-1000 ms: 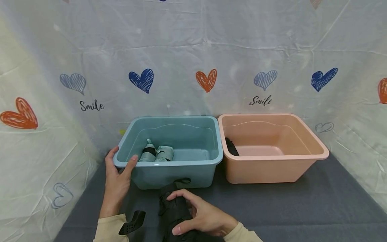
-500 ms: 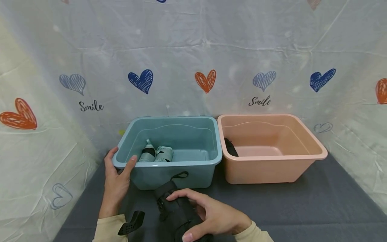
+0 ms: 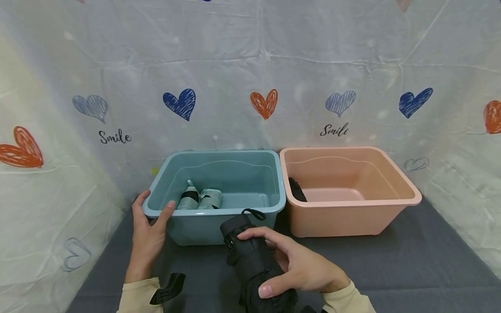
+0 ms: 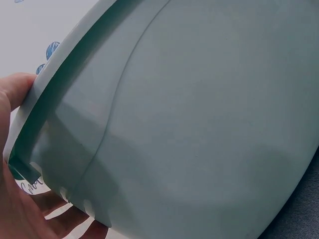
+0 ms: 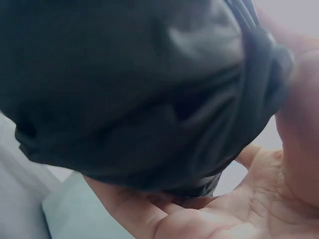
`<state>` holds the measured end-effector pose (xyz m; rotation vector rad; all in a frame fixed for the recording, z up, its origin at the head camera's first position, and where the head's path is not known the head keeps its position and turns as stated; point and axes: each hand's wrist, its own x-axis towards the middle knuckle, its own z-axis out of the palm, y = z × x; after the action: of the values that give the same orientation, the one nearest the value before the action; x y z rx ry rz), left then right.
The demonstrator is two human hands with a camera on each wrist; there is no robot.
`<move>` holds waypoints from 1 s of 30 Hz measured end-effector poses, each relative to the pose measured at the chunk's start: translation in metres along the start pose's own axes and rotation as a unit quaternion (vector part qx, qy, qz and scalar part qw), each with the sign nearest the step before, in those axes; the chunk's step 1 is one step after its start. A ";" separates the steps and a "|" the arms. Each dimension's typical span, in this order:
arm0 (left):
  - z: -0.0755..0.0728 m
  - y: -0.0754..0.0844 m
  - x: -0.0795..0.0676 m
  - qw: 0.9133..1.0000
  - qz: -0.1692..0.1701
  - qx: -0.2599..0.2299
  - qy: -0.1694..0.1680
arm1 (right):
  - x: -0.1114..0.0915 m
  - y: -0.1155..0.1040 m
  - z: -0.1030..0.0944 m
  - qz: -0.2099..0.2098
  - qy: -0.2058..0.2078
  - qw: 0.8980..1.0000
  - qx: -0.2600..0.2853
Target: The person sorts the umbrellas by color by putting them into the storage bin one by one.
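Note:
My right hand [image 3: 301, 261] grips a black folded umbrella [image 3: 254, 256] around its middle, thumb on the near side. The umbrella's handle end, with a thin wrist loop, points up and away, overlapping the front wall of the blue bin. In the right wrist view the black fabric [image 5: 129, 94] fills most of the picture, with the fingers beneath it. At the blue bin's [image 3: 219, 224] front left corner, my left hand [image 3: 150, 234] holds the rim; the left wrist view shows its fingers [image 4: 65, 219] curled against the bin's side. Two light blue folded umbrellas [image 3: 210, 199] with black bands lie inside.
To the right, close beside the blue bin, stands a peach bin [image 3: 352, 219] with a black item [image 3: 297, 190] at its left side. Both bins rest on a dark grey cloth [image 3: 391, 269]. Behind them hangs a white curtain [image 3: 219, 52] printed with hearts.
My right hand has moved up and to the right with the black umbrella, whose handle end now overlaps the blue bin higher up. The left hand has kept its hold on the rim.

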<state>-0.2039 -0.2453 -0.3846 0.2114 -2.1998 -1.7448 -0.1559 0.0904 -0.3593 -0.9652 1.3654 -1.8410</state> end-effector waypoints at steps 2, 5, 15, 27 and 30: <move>0.000 0.001 -0.001 1.000 0.000 -0.003 0.003 | -0.002 -0.003 -0.001 -0.010 0.005 1.000 0.009; -0.001 0.001 -0.002 1.000 0.002 -0.005 0.003 | -0.007 -0.008 -0.005 -0.023 0.023 0.999 0.002; 0.001 0.001 -0.001 1.000 0.008 -0.003 -0.003 | -0.025 -0.050 -0.034 -0.003 0.075 0.994 -0.085; -0.001 0.001 -0.002 1.000 0.000 -0.001 -0.003 | -0.029 -0.119 -0.108 0.065 0.167 0.949 -0.259; -0.001 0.001 -0.002 1.000 0.000 -0.001 -0.001 | -0.026 -0.131 -0.132 0.104 0.190 0.938 -0.271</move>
<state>-0.2020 -0.2452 -0.3841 0.2107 -2.2003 -1.7475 -0.2636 0.2099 -0.2625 -0.6938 2.2005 -1.5651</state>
